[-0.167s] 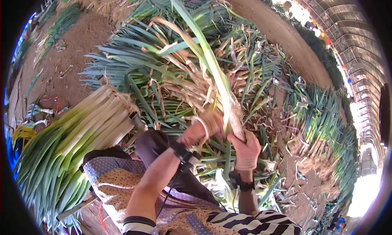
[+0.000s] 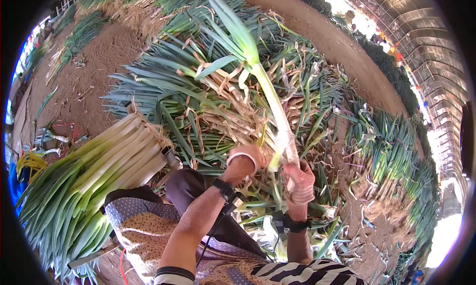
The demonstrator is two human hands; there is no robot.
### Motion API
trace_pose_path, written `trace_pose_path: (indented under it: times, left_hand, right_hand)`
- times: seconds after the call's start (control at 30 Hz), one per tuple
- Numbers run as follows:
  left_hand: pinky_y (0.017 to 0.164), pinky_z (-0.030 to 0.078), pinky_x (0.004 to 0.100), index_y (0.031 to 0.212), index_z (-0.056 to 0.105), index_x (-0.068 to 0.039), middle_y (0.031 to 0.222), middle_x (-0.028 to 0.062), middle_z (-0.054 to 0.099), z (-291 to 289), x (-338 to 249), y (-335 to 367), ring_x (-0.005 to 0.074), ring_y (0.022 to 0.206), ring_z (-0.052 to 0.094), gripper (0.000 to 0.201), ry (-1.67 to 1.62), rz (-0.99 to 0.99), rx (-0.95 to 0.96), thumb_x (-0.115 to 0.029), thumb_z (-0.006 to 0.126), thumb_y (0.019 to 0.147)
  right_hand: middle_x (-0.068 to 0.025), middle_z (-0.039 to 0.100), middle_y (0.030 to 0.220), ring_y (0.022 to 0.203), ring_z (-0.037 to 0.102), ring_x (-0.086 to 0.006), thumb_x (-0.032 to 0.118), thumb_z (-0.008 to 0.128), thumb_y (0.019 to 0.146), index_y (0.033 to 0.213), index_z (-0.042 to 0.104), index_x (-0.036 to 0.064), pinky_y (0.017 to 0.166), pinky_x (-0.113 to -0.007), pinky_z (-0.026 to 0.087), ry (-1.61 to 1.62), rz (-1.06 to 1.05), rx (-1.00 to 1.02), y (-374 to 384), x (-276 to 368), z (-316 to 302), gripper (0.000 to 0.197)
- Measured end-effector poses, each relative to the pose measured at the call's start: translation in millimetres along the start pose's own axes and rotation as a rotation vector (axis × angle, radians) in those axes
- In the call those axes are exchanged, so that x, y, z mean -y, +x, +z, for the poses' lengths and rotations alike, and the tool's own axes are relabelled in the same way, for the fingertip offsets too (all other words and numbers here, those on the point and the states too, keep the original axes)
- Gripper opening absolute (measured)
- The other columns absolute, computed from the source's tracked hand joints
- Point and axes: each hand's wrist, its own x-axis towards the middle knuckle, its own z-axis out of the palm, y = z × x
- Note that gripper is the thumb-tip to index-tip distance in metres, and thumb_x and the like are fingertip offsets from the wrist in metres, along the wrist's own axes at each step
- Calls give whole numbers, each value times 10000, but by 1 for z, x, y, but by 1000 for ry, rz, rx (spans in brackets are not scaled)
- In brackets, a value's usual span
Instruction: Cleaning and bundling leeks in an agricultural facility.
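Observation:
My right hand (image 2: 299,182), in a pale pinkish glove, is closed around the root end of a long green onion (image 2: 272,99). The onion slants up and away to the left, its white shaft near me and its green leaves at the far end. Just left of the shaft is my left hand (image 2: 245,158), also gloved. It is smeared by motion, and its fingers cannot be made out. A pale loose strip of leaf (image 2: 275,161) hangs beside the shaft between the two hands.
A heap of untrimmed green onions (image 2: 218,101) lies in front of me. To my left, a stack of cleaned onions (image 2: 109,156) rests on a metal-framed stand (image 2: 171,158). Peeled leaves (image 2: 267,235) litter the ground by my knees. More onions (image 2: 386,151) lie at right.
The outer leaf by the shaft has come down toward my hands, baring the onion's pale shaft. My left hand has shifted slightly; my right hand keeps its hold on the root end.

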Motion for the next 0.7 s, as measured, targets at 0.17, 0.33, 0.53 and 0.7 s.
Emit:
trace_pose_path:
  times: [0.17, 0.33, 0.53, 0.7]
  left_hand:
    - [633, 506, 278, 987, 620, -65, 792, 39, 635, -12, 102, 63, 162, 696, 621, 293, -1333, 450, -593, -339, 624, 884]
    - [637, 529, 282, 1072, 609, -68, 836, 32, 659, -54, 56, 12, 148, 705, 636, 297, -1964, 597, -364, -240, 704, 849]
    - [639, 531, 281, 1140, 559, -66, 895, 20, 634, -55, 69, 16, 135, 753, 617, 375, -1795, 654, -714, -20, 700, 795]
    - [655, 520, 296, 1084, 578, -65, 877, 40, 617, -49, 64, 17, 165, 727, 613, 315, -1797, 488, -684, -60, 694, 791]
  right_hand:
    - [-15, 502, 604, 463, 447, -154, 341, 616, 850, 979, 605, -9, 451, -275, 351, 445, 172, 410, -25, -12, -7, 372]
    - [2, 437, 569, 448, 379, -130, 371, 531, 922, 1029, 596, -9, 441, -291, 286, 799, 374, 523, -50, -34, -21, 399]
    - [-7, 423, 561, 435, 386, -139, 395, 567, 892, 998, 580, 10, 412, -293, 298, 736, 477, 558, -63, -53, -8, 400]
    - [-12, 442, 572, 439, 402, -142, 396, 656, 834, 920, 581, 7, 400, -296, 316, 536, 514, 468, -68, -53, -12, 405]
